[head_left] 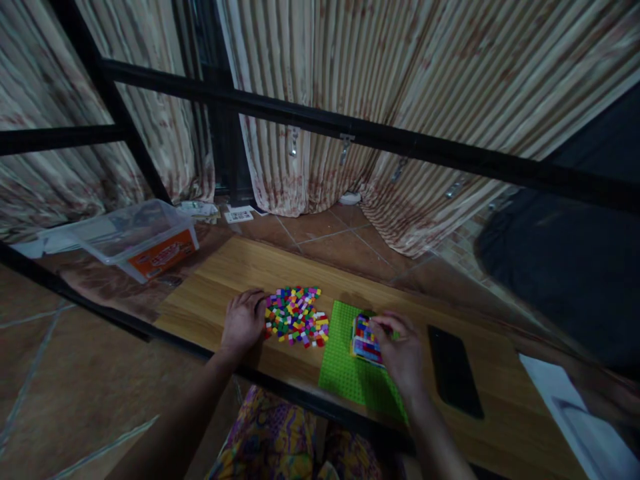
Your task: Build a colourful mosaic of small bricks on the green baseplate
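A loose pile of small bricks in many colours lies on the wooden tabletop. At its left edge rests my left hand, fingers curled in and touching the outermost bricks; whatever they may hold is hidden. To the right of the pile is a green studded baseplate. On it sits a low block of bricks, mostly blue, red and purple with pale and yellow edges. Over the right side of this block, my right hand has thumb and fingers pinched together, and what is between them is too small to make out.
A black phone lies right of the baseplate, with white paper at the far right. A clear plastic bin with an orange label stands beyond the table's left end. Dark metal bars cross in front of the curtains.
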The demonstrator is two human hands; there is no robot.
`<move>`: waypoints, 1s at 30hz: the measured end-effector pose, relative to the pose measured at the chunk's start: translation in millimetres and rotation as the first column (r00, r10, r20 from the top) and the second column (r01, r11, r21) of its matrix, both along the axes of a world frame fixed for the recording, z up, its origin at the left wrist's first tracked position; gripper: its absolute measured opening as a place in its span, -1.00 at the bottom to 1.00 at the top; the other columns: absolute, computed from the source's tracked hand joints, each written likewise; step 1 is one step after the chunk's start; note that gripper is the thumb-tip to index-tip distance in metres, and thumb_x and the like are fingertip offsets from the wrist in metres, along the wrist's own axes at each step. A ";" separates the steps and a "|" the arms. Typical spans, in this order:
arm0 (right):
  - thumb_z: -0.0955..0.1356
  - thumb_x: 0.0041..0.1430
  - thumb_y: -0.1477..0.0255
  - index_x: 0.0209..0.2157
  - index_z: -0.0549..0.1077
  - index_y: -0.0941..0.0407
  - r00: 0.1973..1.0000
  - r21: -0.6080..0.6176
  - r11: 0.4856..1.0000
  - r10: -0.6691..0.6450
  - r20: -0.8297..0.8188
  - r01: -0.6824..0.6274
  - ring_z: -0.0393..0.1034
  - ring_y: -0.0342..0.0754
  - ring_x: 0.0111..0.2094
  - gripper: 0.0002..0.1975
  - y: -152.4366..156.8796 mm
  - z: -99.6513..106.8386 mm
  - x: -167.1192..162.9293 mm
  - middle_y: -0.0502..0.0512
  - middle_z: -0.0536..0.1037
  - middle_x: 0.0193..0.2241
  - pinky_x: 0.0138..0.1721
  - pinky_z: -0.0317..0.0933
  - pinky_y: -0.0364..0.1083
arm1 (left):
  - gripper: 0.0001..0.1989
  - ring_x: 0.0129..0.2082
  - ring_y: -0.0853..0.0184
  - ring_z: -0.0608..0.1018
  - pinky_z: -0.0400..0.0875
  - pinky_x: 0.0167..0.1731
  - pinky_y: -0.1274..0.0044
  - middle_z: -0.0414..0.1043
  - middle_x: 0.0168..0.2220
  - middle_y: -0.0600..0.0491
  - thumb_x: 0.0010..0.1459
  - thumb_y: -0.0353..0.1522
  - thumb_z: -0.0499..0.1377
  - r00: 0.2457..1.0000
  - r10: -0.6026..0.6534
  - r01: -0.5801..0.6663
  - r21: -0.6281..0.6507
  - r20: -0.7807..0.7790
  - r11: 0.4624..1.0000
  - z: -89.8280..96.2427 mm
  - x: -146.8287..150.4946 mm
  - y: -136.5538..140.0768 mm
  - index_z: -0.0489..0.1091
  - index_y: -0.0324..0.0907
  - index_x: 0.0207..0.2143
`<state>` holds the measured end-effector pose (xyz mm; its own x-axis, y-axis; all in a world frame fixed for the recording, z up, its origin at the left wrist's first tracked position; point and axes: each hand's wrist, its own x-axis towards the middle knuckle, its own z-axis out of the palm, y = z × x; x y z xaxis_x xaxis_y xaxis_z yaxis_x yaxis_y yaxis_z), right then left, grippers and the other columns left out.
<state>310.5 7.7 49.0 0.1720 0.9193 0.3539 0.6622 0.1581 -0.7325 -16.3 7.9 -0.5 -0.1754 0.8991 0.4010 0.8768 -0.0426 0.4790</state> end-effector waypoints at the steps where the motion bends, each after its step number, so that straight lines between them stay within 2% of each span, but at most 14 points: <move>1: 0.35 0.07 0.20 -0.40 0.58 0.04 0.999 0.025 0.999 0.030 0.022 -0.030 0.37 0.05 -0.11 -0.76 0.3 3.5 -5.6 0.13 0.52 -0.20 -0.02 0.19 0.04 | -0.69 -0.01 0.17 0.47 0.30 0.04 0.30 0.50 -0.05 -0.03 0.26 -0.28 -0.03 1.000 0.002 -0.002 0.000 -0.001 1.000 -0.2 0.0 -0.1 0.48 -0.14 -0.14; 6: 0.28 0.18 0.32 -0.30 0.55 0.04 0.966 0.014 0.972 0.233 0.116 -0.236 0.39 -0.01 -0.15 -0.78 15.4 10.9 -42.2 0.09 0.51 -0.23 -0.06 0.23 -0.02 | -0.69 -0.01 0.18 0.47 0.29 0.04 0.30 0.49 -0.04 -0.02 0.27 -0.27 -0.03 1.000 0.009 -0.009 -0.010 0.004 1.000 0.7 1.4 -1.4 0.48 -0.12 -0.14; 13: 0.25 0.19 0.52 -0.17 0.55 0.08 0.860 -0.145 0.929 0.371 0.351 -0.342 0.35 0.02 -0.09 -0.72 67.7 4.0 -95.5 0.13 0.52 -0.19 0.00 0.19 -0.04 | -0.70 0.00 0.19 0.46 0.29 0.05 0.30 0.48 -0.03 -0.01 0.27 -0.28 -0.02 0.999 0.023 -0.022 -0.022 0.039 1.000 3.8 3.5 -3.0 0.48 -0.11 -0.14; 18: 0.31 0.15 0.54 -0.16 0.57 0.09 0.779 -0.267 0.895 0.444 0.442 -0.358 0.34 0.03 -0.04 -0.74 95.3 -8.0 -116.3 0.17 0.51 -0.17 0.04 0.13 -0.06 | -0.71 0.00 0.19 0.46 0.29 0.05 0.29 0.48 -0.02 0.00 0.28 -0.29 -0.01 0.999 0.023 -0.022 -0.027 0.047 0.999 2.7 3.8 -3.2 0.48 -0.09 -0.12; 23: 0.33 0.15 0.51 -0.26 0.60 0.08 0.769 -0.308 0.881 0.466 0.438 -0.359 0.38 0.00 -0.09 -0.81 104.7 -16.2 -122.7 0.16 0.53 -0.24 0.00 0.14 -0.10 | -0.71 0.00 0.20 0.46 0.29 0.06 0.30 0.48 -0.03 0.00 0.29 -0.29 -0.02 0.998 0.028 -0.027 -0.023 0.054 0.999 -0.2 3.9 -2.8 0.47 -0.10 -0.13; 30: 0.33 0.12 0.53 -0.38 0.58 0.09 0.788 -0.339 0.876 0.465 0.403 -0.344 0.44 -0.03 -0.18 -0.83 99.9 -13.2 -119.9 0.13 0.57 -0.29 -0.08 0.19 -0.13 | -0.71 0.00 0.20 0.46 0.29 0.06 0.30 0.49 -0.03 -0.01 0.29 -0.29 -0.02 0.999 0.026 -0.025 -0.019 0.046 0.999 -0.9 4.1 -2.9 0.48 -0.11 -0.13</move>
